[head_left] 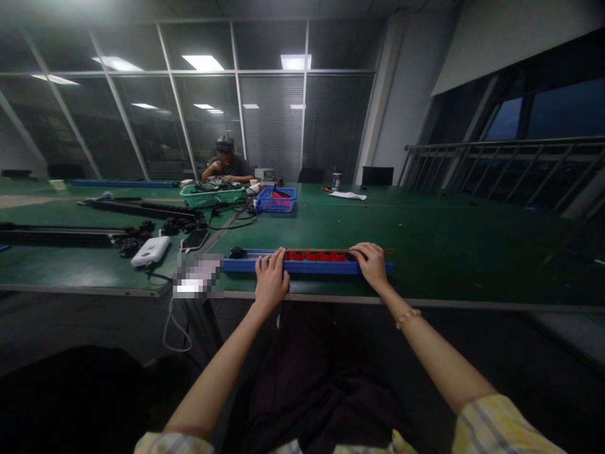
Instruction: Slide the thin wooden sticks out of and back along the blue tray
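Note:
A long blue trough-shaped channel [326, 267] lies lengthwise near the table's front edge, with several red pieces [312, 256] in its middle. Along its far side runs a thin copper-coloured strip [326, 250], reaching a little past the right end. My left hand [271, 277] is bent over the channel left of the red pieces, its thumb against the near wall and its fingers by the strip's left end. Toward the right end, my right hand [371, 261] is closed, thumb and fingers pinching the strip. A small black part [237, 253] sits at the channel's left end.
Left on the green table [449, 246] are a white power bank [150, 251], a phone [195, 239], cables and long black rails [61, 233]. Beyond stand a green basket [212, 197] and a blue basket [277, 200]. Another person [229, 165] sits at the far side.

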Demonstrator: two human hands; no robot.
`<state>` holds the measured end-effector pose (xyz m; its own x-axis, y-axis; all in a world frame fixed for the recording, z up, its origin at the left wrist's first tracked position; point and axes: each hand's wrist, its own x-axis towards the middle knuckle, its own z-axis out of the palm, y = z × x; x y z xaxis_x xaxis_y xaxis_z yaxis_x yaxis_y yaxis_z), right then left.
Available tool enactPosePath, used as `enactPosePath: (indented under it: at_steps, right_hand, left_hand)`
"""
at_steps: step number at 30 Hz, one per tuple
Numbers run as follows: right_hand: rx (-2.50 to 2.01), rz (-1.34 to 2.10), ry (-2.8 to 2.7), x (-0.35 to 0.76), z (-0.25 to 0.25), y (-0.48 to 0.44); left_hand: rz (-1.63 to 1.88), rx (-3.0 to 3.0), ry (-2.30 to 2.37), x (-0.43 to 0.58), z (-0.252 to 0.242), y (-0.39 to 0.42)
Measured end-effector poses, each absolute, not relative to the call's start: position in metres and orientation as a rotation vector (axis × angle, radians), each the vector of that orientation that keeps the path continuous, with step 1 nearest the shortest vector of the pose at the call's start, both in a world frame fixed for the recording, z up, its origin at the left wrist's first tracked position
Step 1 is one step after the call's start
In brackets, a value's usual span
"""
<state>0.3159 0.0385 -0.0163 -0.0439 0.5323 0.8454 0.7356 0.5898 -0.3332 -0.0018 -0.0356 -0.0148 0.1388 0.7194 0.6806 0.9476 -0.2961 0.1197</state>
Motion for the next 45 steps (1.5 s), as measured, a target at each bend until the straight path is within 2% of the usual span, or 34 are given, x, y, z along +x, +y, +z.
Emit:
enactPosePath:
  at_steps: [8, 16, 23, 45]
  right_hand:
    - [-1.126, -0.257, -1.614, 0.319, 0.006, 0.043]
    - [-1.119, -0.165, -1.782, 0.309, 0.025, 0.045]
    - [-1.079, -0.007, -1.870, 0.305, 0.020, 0.054]
    - [-1.149, -0.027, -1.923, 0.310, 0.013, 0.064]
  left_hand:
    - [-0.940, -2.066, -1.602, -0.001, -0.016, -0.035]
    - [-0.992, -2.048, -1.597, -0.003, -0.021, -0.031]
    - [-1.032, -2.045, -1.600, -0.002, -0.021, -0.029]
    - [-0.999, -2.044, -1.630, -0.002, -0.020, -0.031]
